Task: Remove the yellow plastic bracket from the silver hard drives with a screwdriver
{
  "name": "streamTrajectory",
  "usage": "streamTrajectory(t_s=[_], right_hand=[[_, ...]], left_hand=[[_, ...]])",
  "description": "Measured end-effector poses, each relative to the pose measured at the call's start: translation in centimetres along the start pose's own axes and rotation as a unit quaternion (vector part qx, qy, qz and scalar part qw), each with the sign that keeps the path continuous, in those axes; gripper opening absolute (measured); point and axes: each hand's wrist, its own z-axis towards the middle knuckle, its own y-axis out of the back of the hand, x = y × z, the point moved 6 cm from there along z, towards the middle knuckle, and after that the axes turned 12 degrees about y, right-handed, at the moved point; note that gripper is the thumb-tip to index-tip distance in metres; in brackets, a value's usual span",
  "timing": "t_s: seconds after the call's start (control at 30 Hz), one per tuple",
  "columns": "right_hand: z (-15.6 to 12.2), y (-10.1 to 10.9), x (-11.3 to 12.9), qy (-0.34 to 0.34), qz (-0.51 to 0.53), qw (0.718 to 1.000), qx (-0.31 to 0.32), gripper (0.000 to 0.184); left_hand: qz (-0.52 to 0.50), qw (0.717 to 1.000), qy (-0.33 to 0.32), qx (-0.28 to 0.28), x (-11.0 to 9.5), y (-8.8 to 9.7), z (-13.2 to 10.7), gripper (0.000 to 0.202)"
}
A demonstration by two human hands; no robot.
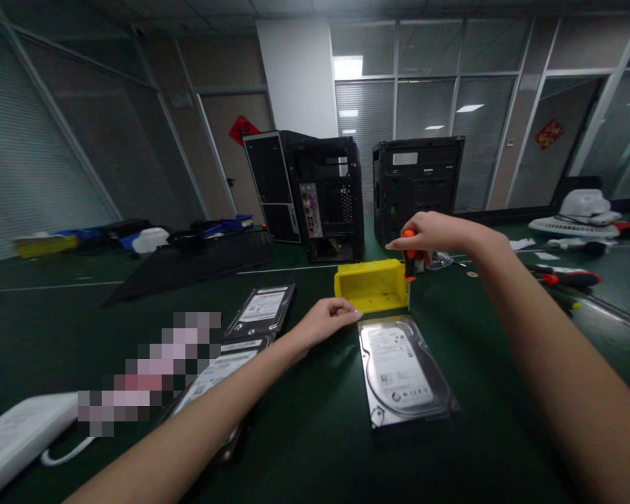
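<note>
My right hand point(425, 234) is wrapped round a screwdriver point(410, 266) with an orange and black handle. Its shaft points straight down at the right end of a yellow plastic bin point(372, 306), close to the far right corner of a hard drive point(399, 364). That drive lies flat with its white label up. At its far left corner is my left hand point(330, 318), fingers curled and thumb and forefinger pinched together; what is between them, if anything, is too small to tell. The bin lies open toward me, just behind the drive.
More hard drives point(262, 308) lie to the left, partly behind my left forearm. Two black computer cases point(330, 196) stand at the back. Red-and-black-handled pliers point(572, 278) lie right, below a white cap point(582, 210). A white box point(26, 434) with a cable sits front left.
</note>
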Motion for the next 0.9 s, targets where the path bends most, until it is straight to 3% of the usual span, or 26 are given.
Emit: streamTrajectory(t_s=[0.3,0.5,0.67,0.9], right_hand=[[0.58,0.29,0.04,0.039,-0.117,0.991,-0.049,0.042],[0.28,-0.35,-0.21,-0.010,-0.026,0.999,-0.019,0.066],[0.31,-0.63,-0.24,-0.006,0.018,1.000,-0.017,0.061],[0.56,-0.35,0.00,0.035,-0.059,0.997,-0.020,0.049]], left_hand=[[-0.031,0.999,0.006,0.025,-0.43,-0.26,-0.08,0.024],[-0.031,0.999,0.027,0.022,-0.64,-0.25,-0.45,0.023],[-0.020,0.999,0.013,0.024,-0.62,-0.24,-0.46,0.027],[-0.014,0.999,-0.013,0.045,-0.33,-0.33,-0.33,0.032]])
